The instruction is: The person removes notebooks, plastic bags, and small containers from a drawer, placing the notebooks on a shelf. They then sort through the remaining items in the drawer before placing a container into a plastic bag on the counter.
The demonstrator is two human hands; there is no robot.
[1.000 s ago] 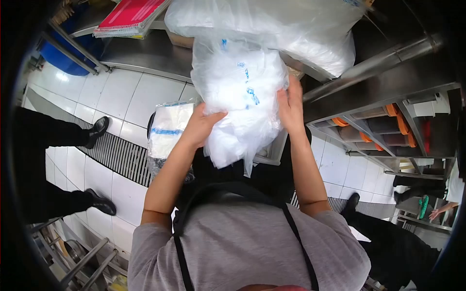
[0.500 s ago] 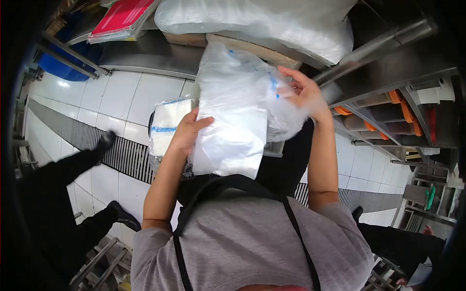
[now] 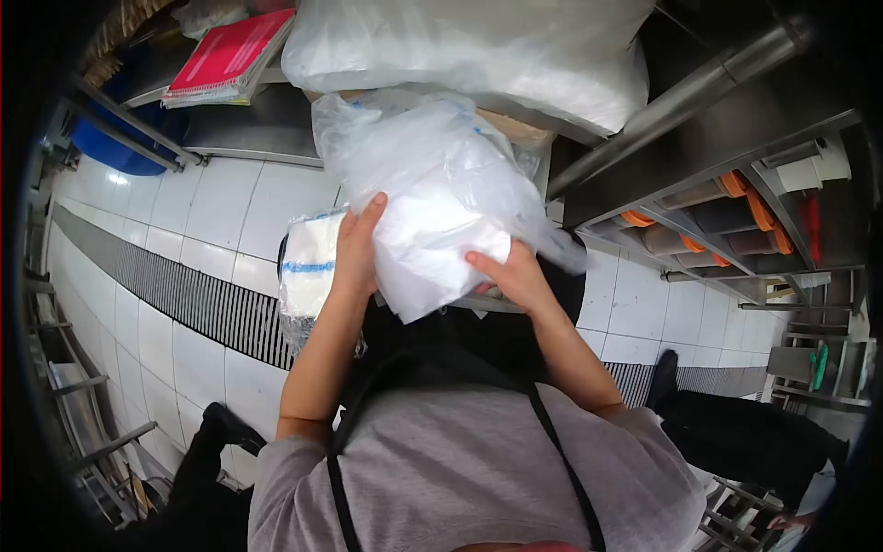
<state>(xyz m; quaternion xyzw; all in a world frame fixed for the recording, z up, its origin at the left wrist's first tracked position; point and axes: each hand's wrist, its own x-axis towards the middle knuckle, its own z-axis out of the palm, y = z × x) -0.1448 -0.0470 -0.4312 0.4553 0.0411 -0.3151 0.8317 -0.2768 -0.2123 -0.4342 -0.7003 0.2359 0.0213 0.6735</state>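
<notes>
Over my lap I hold a stack of thin white sheets [image 3: 428, 267], with a crumpled clear plastic bag [image 3: 423, 152] bearing blue print around its far part. My left hand [image 3: 357, 247] grips the stack's left edge, thumb pointing up along it. The lower right edge is in my right hand [image 3: 515, 278], its thumb on top and the other fingers underneath. Beside my left forearm lies a white packet [image 3: 308, 248] in clear wrap with a blue stripe.
A large plastic sack [image 3: 469, 55] of white material rests ahead, with a red spiral notebook [image 3: 230, 55] to its left. Metal shelving on the right holds orange-lidded containers [image 3: 759, 212]. A floor drain grate [image 3: 184, 285] crosses the tiles. Dark-clad legs of other people [image 3: 754, 432] show at both sides.
My right hand has come down from the clear bag to the stack's lower right edge. The bag's loose end has shifted left, and the stack is now tilted.
</notes>
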